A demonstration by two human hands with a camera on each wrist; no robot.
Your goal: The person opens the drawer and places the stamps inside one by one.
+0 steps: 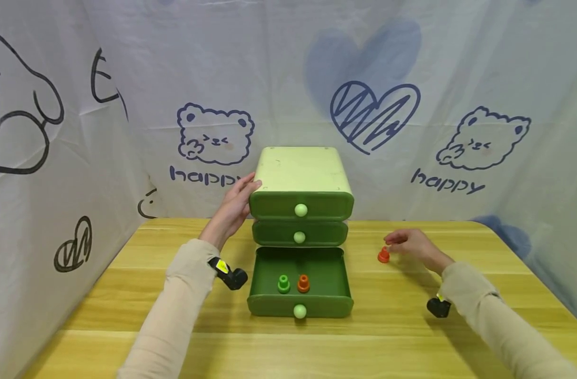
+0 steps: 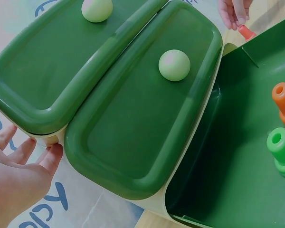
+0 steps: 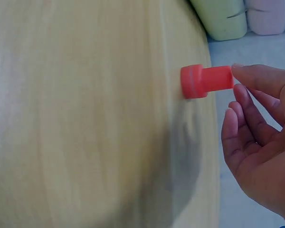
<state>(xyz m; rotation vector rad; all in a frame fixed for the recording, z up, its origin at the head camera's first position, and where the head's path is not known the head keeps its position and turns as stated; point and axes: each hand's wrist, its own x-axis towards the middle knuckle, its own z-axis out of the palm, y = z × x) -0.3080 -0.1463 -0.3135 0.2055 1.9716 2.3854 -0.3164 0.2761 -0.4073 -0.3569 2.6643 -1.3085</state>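
Observation:
A small drawer cabinet has a cream top and green drawer fronts with round pale knobs. My left hand rests against its upper left side, fingertips touching the side wall in the left wrist view. The bottom drawer is pulled out and holds a green stepped peg and an orange one, both upright. Over the tabletop to the right, my right hand has thumb and fingertips at the narrow top of a red stepped peg. That peg stands upright with its wide base down.
The upper drawer and middle drawer are closed. A wooden table carries the cabinet. Behind it and along the sides hangs a white cloth with bear and heart drawings.

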